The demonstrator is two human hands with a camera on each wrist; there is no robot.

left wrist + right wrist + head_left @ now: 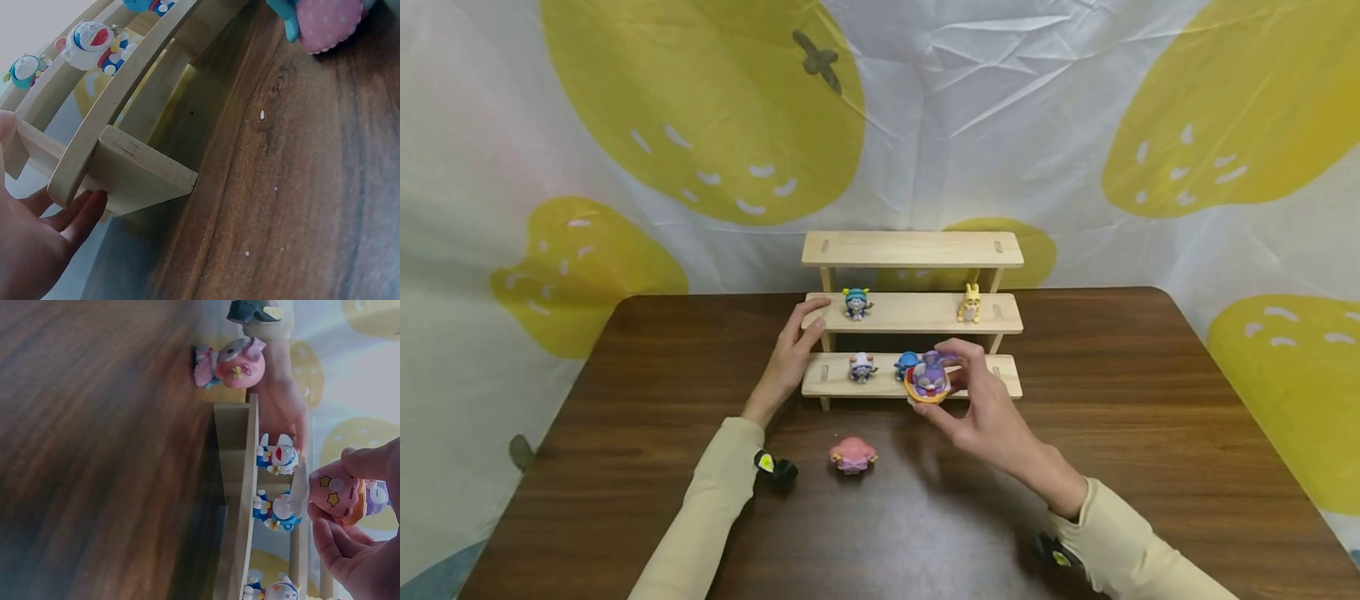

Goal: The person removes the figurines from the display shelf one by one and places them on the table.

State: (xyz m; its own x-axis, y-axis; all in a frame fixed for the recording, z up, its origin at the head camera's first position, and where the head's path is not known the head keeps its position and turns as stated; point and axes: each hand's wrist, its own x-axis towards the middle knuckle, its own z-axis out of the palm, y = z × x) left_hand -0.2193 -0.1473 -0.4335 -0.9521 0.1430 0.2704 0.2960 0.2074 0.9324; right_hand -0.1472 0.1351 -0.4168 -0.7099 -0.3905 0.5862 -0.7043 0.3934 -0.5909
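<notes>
My right hand (pixel 992 417) pinches a purple rabbit figurine (pixel 929 377) between thumb and fingers, in front of the bottom tier. Its pink cup-shaped base (pixel 337 490) has yellow stars, and a white rounded piece (pixel 300 490) shows at its underside. At the left end of a three-tier wooden display shelf (pixel 910 312), my left hand (pixel 790 354) holds the middle board's edge. On the bottom tier stand a white-hooded figurine (pixel 862 367) and a blue-capped figurine (pixel 907 365), the latter partly covered by the rabbit. A third figurine (pixel 278 591) there is hidden in the head view.
The middle tier bears a teal-hatted figurine (pixel 856 304) at left and a yellow rabbit figurine (pixel 969 304) at right. On the brown table (pixel 1150 400), a pink-headed figurine (pixel 853 455) stands before the shelf. A patterned cloth (pixel 910 125) hangs behind.
</notes>
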